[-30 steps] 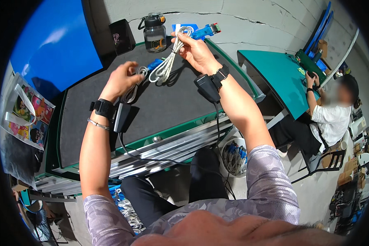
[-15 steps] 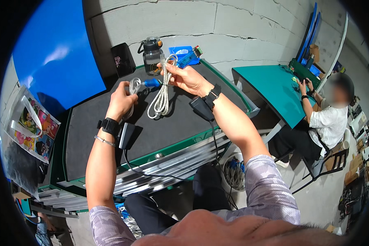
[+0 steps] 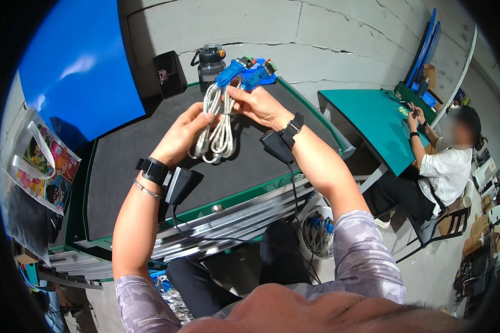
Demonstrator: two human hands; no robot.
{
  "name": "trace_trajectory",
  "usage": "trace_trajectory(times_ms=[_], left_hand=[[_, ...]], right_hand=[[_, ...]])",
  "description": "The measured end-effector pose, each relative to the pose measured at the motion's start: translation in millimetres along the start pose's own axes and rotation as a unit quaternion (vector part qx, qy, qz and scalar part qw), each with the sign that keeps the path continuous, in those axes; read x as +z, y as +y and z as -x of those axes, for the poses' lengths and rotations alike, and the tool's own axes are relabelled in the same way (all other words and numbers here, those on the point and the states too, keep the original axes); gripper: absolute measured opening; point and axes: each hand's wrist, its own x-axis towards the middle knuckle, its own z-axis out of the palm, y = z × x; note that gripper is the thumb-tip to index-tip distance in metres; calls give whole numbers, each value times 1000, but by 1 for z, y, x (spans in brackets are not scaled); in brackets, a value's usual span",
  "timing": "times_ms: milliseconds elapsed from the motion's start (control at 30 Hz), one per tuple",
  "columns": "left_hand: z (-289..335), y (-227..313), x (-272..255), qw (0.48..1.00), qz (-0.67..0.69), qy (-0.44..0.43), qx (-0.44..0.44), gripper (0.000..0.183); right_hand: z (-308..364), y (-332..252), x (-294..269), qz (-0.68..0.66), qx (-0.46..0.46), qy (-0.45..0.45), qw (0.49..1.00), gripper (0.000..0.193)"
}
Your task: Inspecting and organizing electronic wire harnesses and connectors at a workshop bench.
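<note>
My left hand (image 3: 184, 132) is closed on a coiled grey-white cable (image 3: 210, 101) whose blue translucent adapter (image 3: 229, 73) points up and away. Close against it, my right hand (image 3: 259, 105) pinches a second coiled cable (image 3: 223, 137), bundled with a dark tie. That one's blue adapter (image 3: 255, 79) carries a green terminal block at its tip. Both bundles hang side by side above the dark mat (image 3: 150, 133), their loops overlapping. Fingertips behind the coils are partly hidden.
A lidded bottle (image 3: 210, 65) and a black box-shaped device (image 3: 169, 75) stand at the mat's far edge. A bin of cables (image 3: 318, 236) is by my right leg, more cables (image 3: 172, 294) at lower left. A person (image 3: 441, 172) sits at the green table (image 3: 366, 122) on the right.
My left hand has moved right and up to the other bundle. Its cable's blue adapter, pointing right before, now points up beside the other adapter. The right hand stays nearly in place.
</note>
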Motion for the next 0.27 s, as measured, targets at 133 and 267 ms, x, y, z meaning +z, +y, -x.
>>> trace_trajectory(times_ms=[133,267], left_hand=[[2,3,2,994,-100,-32,-15,47],[4,1,1,993,-114,-30,-29,61]], right_hand=[[2,4,5,11,11,8,1000,23],[1,7,11,32,23,-15,999,23]])
